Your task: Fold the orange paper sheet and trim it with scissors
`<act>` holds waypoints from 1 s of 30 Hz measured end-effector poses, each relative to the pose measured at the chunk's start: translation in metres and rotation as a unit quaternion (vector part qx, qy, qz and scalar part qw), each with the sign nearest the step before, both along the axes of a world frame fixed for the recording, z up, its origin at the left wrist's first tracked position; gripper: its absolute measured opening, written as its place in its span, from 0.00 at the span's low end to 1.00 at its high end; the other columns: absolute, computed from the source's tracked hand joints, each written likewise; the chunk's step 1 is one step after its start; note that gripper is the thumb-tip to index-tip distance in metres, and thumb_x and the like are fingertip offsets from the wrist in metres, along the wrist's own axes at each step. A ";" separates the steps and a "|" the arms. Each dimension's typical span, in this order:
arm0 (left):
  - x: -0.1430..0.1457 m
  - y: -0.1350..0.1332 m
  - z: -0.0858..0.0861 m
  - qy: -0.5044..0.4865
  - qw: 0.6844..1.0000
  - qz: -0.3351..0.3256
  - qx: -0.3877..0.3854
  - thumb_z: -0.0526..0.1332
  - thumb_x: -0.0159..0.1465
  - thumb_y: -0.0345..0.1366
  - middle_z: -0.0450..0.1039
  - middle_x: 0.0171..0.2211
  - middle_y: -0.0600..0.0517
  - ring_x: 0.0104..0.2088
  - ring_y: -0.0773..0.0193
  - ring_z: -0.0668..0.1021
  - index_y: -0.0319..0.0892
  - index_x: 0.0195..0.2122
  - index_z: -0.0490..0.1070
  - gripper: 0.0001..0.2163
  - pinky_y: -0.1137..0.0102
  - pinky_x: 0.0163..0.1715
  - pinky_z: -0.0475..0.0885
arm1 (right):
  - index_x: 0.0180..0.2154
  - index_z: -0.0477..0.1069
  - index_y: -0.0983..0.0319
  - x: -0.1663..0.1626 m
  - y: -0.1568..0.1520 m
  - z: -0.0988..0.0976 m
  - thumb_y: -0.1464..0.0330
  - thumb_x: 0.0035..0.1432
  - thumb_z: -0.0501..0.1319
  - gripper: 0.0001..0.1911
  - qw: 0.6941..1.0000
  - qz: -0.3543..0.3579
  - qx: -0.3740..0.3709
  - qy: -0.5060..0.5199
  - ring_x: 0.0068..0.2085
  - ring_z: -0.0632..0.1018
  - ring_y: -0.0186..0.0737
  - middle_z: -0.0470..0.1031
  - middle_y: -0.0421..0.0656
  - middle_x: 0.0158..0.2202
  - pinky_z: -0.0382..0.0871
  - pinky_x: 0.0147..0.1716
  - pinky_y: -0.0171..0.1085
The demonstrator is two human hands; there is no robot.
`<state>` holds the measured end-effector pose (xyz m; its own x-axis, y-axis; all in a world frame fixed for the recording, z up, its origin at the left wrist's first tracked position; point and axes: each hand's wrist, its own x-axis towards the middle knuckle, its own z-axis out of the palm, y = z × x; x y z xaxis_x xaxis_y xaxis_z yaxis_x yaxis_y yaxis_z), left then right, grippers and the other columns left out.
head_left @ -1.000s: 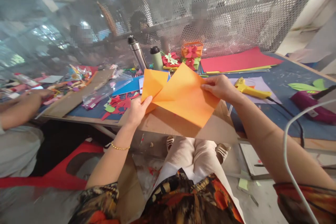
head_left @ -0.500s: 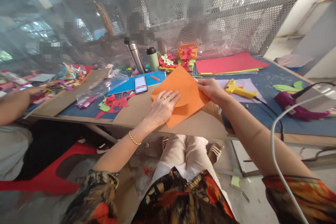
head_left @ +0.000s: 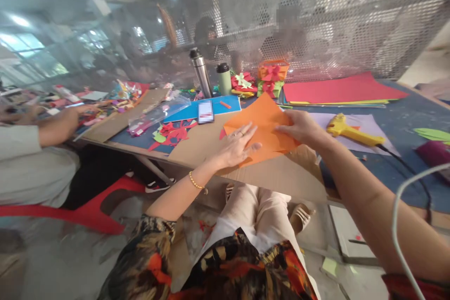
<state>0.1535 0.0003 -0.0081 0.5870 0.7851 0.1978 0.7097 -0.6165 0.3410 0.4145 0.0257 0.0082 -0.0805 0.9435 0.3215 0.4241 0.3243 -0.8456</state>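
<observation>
A folded sheet of orange paper [head_left: 265,115] lies on a brown cardboard sheet [head_left: 200,150] in front of me. My left hand [head_left: 237,146] rests on the paper's left part, fingers stretched out and thumb apart. Over the right side of the same paper is my right hand [head_left: 303,127], its thumb spread away from the fingers and pressing on the surface. Part of the paper's right edge is hidden under that hand. A bit of red paper [head_left: 222,134] peeks out at the left edge of the orange sheet.
Right of the cardboard, a yellow glue gun [head_left: 353,131] lies on lilac paper [head_left: 371,124]. Red sheets [head_left: 344,89], a green bottle [head_left: 224,79] and a steel flask [head_left: 201,75] stand behind. A phone [head_left: 206,111] and red cut-outs [head_left: 176,133] are left; a co-worker's arm [head_left: 58,129] is further left.
My right hand has moved from the orange paper's right corner onto its surface, thumb spread. The paper now lies flatter, with its fold changed. The view has turned left.
</observation>
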 end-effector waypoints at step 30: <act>0.041 0.158 0.114 -0.130 0.964 0.013 0.232 0.64 0.64 0.35 0.78 0.51 0.44 0.54 0.50 0.79 0.44 0.52 0.81 0.16 0.56 0.60 0.74 | 0.28 0.66 0.59 -0.035 -0.016 0.009 0.67 0.61 0.67 0.12 0.995 -0.022 -0.052 -0.083 0.30 0.76 0.37 0.74 0.39 0.26 0.64 0.29 0.34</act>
<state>0.1942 0.1580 0.1058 0.4516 0.5901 0.6692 0.6548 -0.7287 0.2006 0.3797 0.0096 0.0168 -0.0817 0.9748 0.2078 0.5734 0.2165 -0.7901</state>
